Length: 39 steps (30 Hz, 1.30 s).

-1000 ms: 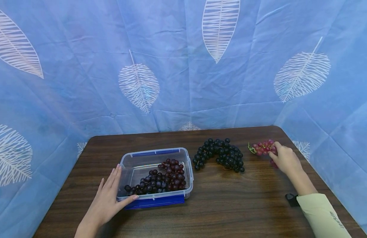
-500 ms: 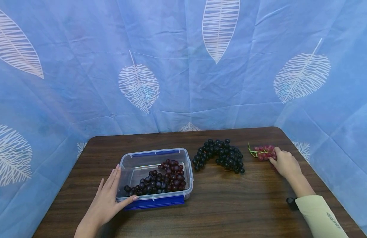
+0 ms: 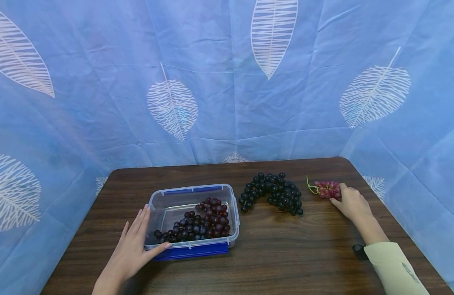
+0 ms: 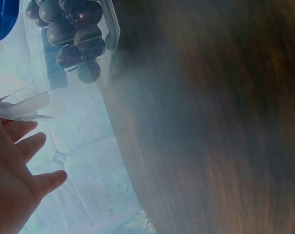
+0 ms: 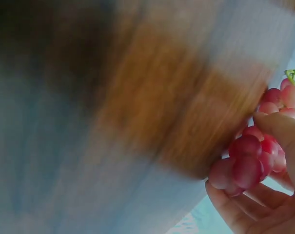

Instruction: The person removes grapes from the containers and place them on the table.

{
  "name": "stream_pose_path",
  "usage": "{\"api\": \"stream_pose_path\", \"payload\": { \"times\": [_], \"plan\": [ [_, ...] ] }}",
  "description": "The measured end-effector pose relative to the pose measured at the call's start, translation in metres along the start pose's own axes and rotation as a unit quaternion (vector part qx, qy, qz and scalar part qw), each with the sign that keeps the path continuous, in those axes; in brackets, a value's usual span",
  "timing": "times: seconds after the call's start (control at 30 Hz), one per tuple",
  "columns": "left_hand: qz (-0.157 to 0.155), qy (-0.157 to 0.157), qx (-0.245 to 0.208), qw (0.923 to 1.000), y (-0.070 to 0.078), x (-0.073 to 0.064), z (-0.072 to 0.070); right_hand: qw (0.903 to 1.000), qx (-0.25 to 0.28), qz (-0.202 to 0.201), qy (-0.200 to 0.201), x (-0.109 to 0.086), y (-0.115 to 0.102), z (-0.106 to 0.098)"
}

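At the table's right side, my right hand (image 3: 353,205) holds a bunch of red grapes (image 3: 328,189) with a green stem pointing left. In the right wrist view the thumb and fingers curl round the red grapes (image 5: 247,163). My left hand (image 3: 129,248) rests against the left end of a clear plastic container (image 3: 232,229), fingers straight along its side and thumb at the front rim. Dark purple grapes (image 3: 197,225) lie inside the container. Between the container and my right hand sits a bunch of black grapes (image 3: 285,192).
Everything stands on a dark wooden table (image 3: 271,258). A blue cloth with white leaf prints (image 3: 212,102) hangs behind it and on both sides. A blue latch flap (image 3: 191,251) hangs down along the container's front.
My right hand has lowered the red grapes slightly toward the near side, and they now lie on the table within its grip. The left hand and container have stayed put.
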<state>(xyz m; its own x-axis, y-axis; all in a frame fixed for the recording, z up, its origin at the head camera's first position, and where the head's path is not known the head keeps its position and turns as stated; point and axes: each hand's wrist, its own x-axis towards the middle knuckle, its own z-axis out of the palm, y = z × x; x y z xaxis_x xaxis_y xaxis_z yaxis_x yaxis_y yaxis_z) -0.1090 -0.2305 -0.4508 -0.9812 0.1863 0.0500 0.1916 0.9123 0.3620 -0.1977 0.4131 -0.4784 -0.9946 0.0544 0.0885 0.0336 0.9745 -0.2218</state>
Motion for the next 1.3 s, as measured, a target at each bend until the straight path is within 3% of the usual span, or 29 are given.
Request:
{"api": "stream_pose_path", "payload": {
  "times": [0.37, 0.7, 0.9, 1.3],
  "plan": [
    [0.004, -0.001, 0.001, 1.0, 0.0, 0.001, -0.002, 0.9996, 0.012, 0.019, 0.015, -0.021, 0.003, -0.01],
    [0.006, 0.0, -0.004, 1.0, -0.001, 0.001, -0.001, 0.9996, -0.002, 0.001, 0.029, -0.045, 0.001, -0.017],
    [0.004, -0.001, 0.004, 1.0, 0.0, 0.001, 0.0, 0.9992, 0.002, -0.006, 0.04, -0.061, -0.006, -0.021],
    [0.004, -0.001, -0.002, 1.0, -0.001, 0.001, 0.001, 0.9997, 0.016, 0.007, 0.017, -0.086, -0.03, -0.036]
  ]
}}
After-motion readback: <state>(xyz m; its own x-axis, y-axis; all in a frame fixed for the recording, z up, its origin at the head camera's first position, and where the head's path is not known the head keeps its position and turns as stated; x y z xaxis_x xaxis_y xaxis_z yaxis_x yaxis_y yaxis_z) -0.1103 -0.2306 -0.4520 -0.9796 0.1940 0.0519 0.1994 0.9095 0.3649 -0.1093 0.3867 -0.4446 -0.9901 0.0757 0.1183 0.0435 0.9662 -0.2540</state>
